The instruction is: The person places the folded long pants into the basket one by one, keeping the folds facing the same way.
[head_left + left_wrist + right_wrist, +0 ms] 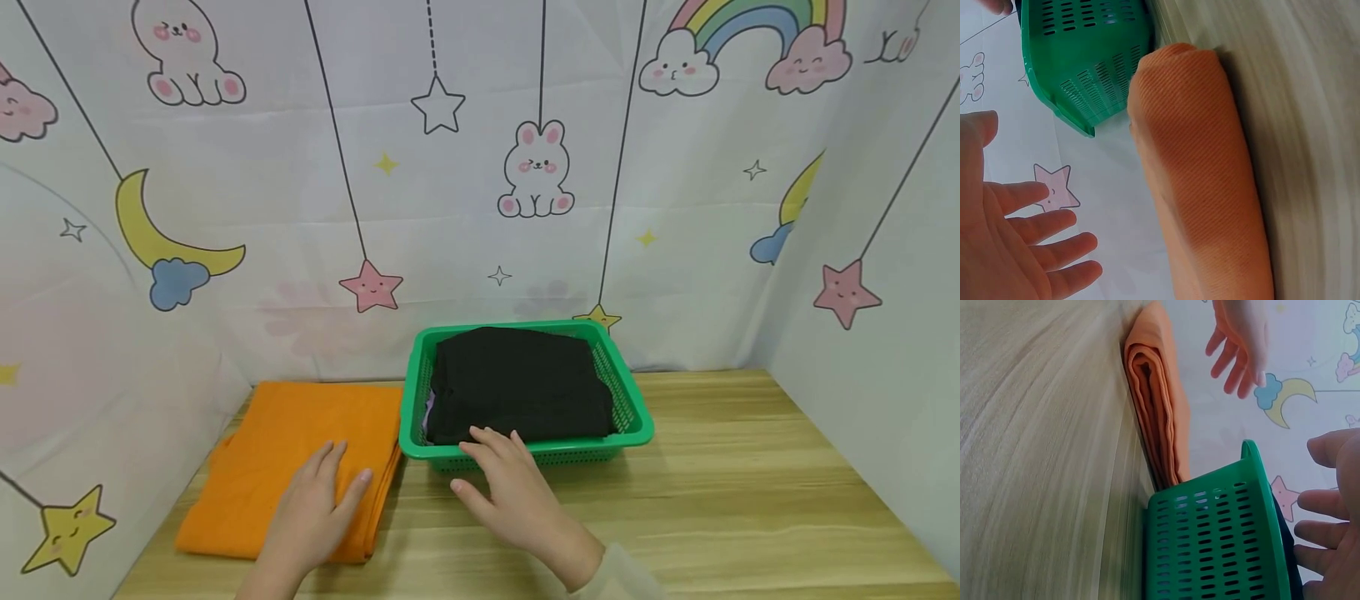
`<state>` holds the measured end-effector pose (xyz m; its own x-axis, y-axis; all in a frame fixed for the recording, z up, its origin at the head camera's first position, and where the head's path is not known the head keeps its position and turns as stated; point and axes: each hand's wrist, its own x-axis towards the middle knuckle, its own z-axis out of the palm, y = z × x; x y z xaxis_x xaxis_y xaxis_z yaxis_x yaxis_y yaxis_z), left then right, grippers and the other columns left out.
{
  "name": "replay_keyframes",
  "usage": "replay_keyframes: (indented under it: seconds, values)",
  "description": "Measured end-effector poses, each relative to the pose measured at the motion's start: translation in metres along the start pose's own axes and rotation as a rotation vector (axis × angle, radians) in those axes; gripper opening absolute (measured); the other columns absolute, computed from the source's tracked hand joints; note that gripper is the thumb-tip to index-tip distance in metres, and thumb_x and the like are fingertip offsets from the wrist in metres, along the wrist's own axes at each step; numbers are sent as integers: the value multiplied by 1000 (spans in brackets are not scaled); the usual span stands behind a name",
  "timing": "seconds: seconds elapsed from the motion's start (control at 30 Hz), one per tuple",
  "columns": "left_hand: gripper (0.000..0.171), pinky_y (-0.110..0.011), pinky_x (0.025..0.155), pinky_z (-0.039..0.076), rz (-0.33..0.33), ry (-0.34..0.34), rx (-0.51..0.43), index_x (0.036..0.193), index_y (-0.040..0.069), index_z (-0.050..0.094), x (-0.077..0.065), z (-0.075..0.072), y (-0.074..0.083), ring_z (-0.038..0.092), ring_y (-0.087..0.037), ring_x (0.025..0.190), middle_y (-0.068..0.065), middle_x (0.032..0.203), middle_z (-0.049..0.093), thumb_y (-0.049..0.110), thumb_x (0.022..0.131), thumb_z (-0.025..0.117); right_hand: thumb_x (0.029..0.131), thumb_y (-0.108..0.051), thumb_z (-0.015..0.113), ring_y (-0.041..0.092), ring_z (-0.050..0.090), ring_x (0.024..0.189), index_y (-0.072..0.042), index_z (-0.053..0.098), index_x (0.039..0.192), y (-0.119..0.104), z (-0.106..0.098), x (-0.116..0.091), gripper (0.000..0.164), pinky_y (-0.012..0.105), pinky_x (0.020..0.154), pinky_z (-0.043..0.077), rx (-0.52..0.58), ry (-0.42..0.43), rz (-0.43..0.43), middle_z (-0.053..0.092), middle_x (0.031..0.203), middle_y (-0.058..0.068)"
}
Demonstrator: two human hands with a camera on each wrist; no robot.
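My left hand (311, 508) is held above a folded orange cloth (315, 417) on the left of the table. Its fingers are spread, and the left wrist view shows a gap between the hand (1010, 244) and the cloth (1197, 162). My right hand (517, 500) hovers at the front rim of a green plastic basket (636, 408), fingers extended and nothing in them. Inside the basket lies a folded black cloth (525, 383). The right wrist view cannot settle whether the fingers (1322, 503) touch that cloth.
A bit of purple fabric (428, 408) peeks out under the black cloth at the basket's left side. The wood-grain table (735, 467) extends to the right of the basket. Printed fabric walls (465, 217) with stars and rabbits enclose its back and sides.
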<state>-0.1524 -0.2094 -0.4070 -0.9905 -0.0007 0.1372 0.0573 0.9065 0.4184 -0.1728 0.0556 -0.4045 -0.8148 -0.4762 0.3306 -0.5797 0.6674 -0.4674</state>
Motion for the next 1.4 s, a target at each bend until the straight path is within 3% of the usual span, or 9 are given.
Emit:
replay_keyframes:
  seconds: [0.47, 1.17, 1.4]
  values:
    - [82, -68, 100, 30, -1, 3, -7, 143, -5, 33, -1, -2, -2, 32, -52, 129, -32, 146, 30, 62, 96, 26, 96, -52, 42, 29, 37, 136, -11, 55, 130, -5, 8, 0, 55, 57, 111, 26, -13, -29, -33, 46, 143, 8]
    - [84, -67, 101, 29, -21, -12, 0, 143, -5, 32, -3, -1, -6, 32, -52, 129, -32, 146, 29, 63, 95, 25, 97, -46, 45, 24, 39, 135, -12, 53, 132, -14, 18, -2, 50, 54, 110, 29, -14, -53, -66, 44, 145, 5]
    - [83, -68, 100, 29, -24, -7, 1, 144, -5, 31, -4, -2, -8, 32, -52, 129, -33, 145, 30, 62, 95, 25, 98, -49, 40, 23, 40, 134, -11, 53, 132, -17, 21, -3, 53, 53, 109, 32, -4, -51, -117, 47, 143, 6]
